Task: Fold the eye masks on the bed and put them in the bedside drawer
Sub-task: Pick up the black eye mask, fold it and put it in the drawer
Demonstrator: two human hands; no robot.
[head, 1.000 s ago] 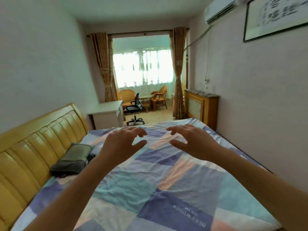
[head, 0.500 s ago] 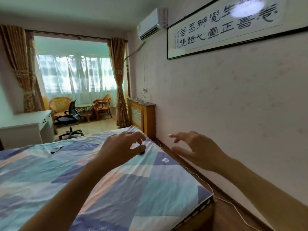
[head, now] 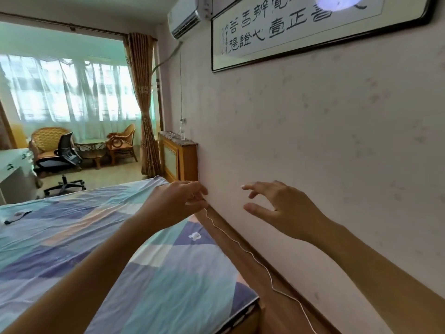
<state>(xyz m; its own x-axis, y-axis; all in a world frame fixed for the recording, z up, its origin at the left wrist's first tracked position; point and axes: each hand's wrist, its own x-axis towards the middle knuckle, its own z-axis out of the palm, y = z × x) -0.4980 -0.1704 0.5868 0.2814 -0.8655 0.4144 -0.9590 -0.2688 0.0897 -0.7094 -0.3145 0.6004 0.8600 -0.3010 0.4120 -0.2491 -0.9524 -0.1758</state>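
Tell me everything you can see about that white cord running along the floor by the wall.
The white cord is thin and wavy, probably a cable. It lies loose on the brown wooden floor, in the narrow gap between the bed and the wall. Its far end passes behind the left hand; its near end runs out of the bottom of the picture. What it connects to cannot be seen. Neither hand visibly touches it.
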